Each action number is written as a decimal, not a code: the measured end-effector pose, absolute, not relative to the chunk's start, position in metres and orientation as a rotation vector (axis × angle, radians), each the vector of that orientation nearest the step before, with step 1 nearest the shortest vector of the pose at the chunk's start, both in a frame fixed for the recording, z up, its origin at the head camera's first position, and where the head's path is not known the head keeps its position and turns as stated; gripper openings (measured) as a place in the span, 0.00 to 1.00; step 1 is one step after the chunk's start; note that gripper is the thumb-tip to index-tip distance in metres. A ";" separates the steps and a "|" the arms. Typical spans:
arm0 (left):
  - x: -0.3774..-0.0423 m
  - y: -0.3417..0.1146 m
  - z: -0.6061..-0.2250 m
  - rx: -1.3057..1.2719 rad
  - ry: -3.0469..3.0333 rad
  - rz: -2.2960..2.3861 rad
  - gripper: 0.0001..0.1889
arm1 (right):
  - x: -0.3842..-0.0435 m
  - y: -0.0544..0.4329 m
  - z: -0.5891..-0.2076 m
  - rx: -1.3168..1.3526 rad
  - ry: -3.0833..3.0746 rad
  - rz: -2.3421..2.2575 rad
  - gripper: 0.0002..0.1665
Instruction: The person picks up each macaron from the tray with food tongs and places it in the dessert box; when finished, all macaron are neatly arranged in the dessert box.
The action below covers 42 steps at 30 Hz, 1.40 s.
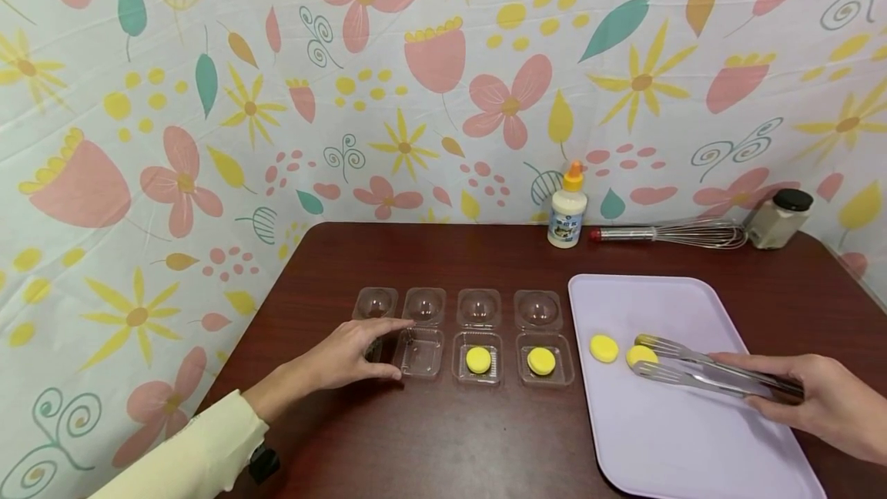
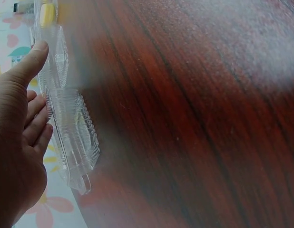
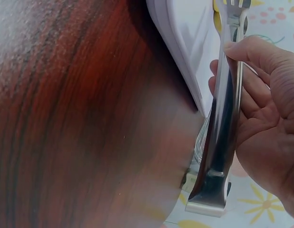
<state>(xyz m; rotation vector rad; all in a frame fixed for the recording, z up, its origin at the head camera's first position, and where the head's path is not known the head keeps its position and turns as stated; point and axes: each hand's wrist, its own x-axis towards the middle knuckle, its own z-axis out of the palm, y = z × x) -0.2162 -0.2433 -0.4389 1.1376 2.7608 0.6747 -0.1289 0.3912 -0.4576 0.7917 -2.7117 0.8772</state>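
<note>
My right hand (image 1: 825, 399) grips metal tongs (image 1: 758, 380) over the lilac tray (image 1: 665, 437). The tongs' tips lie either side of a yellow macaron (image 1: 641, 356); whether they squeeze it I cannot tell. A second yellow macaron (image 1: 604, 349) lies to its left. Clear plastic boxes with domed lids folded back stand in a row. Two of them hold a macaron each, one (image 1: 478, 360) in the third box and one (image 1: 541, 361) in the rightmost. My left hand (image 1: 346, 356), fingers extended and thumb apart, is beside the second box (image 1: 420, 364) and partly hides the leftmost box.
Behind the tray, a white squeeze bottle (image 1: 566, 218) with an orange tip stands by the patterned cloth (image 1: 443, 122). To its right lie a wire whisk (image 1: 665, 234) and a tilted glass jar (image 1: 778, 220) with a black lid. Dark wood table (image 1: 471, 437) lies below.
</note>
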 end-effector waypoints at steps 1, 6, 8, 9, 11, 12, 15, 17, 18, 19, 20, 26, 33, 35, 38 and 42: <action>-0.216 -0.243 -0.439 1.137 2.762 0.673 0.41 | -0.129 0.391 -0.458 0.795 -2.707 0.877 0.45; -0.216 -0.243 -0.438 1.128 2.764 0.669 0.41 | -0.128 0.390 -0.457 0.756 -2.713 0.887 0.44; -0.215 -0.243 -0.438 1.122 2.762 0.670 0.42 | -0.127 0.390 -0.457 0.732 -2.719 0.902 0.43; -0.215 -0.243 -0.438 1.120 2.762 0.671 0.42 | -0.127 0.390 -0.457 0.722 -2.722 0.910 0.43; -0.215 -0.243 -0.438 1.119 2.762 0.671 0.41 | -0.127 0.389 -0.457 0.704 -2.726 0.897 0.43; -0.215 -0.243 -0.438 1.120 2.763 0.669 0.41 | -0.127 0.389 -0.458 0.703 -2.722 0.894 0.43; -0.215 -0.243 -0.439 1.125 2.764 0.669 0.41 | -0.127 0.390 -0.458 0.702 -2.714 0.889 0.43; -0.215 -0.244 -0.439 1.128 2.765 0.670 0.42 | -0.128 0.390 -0.458 0.705 -2.712 0.889 0.43; -0.215 -0.244 -0.439 1.129 2.766 0.670 0.42 | -0.128 0.391 -0.458 0.712 -2.707 0.891 0.43; -0.215 -0.244 -0.439 1.130 2.765 0.672 0.41 | -0.128 0.391 -0.458 0.714 -2.705 0.874 0.43; -0.215 -0.244 -0.439 1.132 2.765 0.673 0.41 | -0.129 0.391 -0.458 0.728 -2.697 0.870 0.43; -0.216 -0.244 -0.440 1.146 2.771 0.667 0.41 | -0.130 0.391 -0.457 0.773 -2.638 0.825 0.45; -0.216 -0.243 -0.439 1.155 2.775 0.664 0.40 | -0.133 0.388 -0.450 0.780 -2.617 0.792 0.46; -0.216 -0.243 -0.439 1.155 2.775 0.664 0.40 | -0.134 0.386 -0.447 0.774 -2.615 0.798 0.47; -0.216 -0.243 -0.439 1.153 2.775 0.663 0.40 | -0.136 0.383 -0.441 0.771 -2.618 0.808 0.46; -0.217 -0.242 -0.439 1.158 2.781 0.656 0.40 | -0.140 0.375 -0.431 0.775 -2.612 0.819 0.45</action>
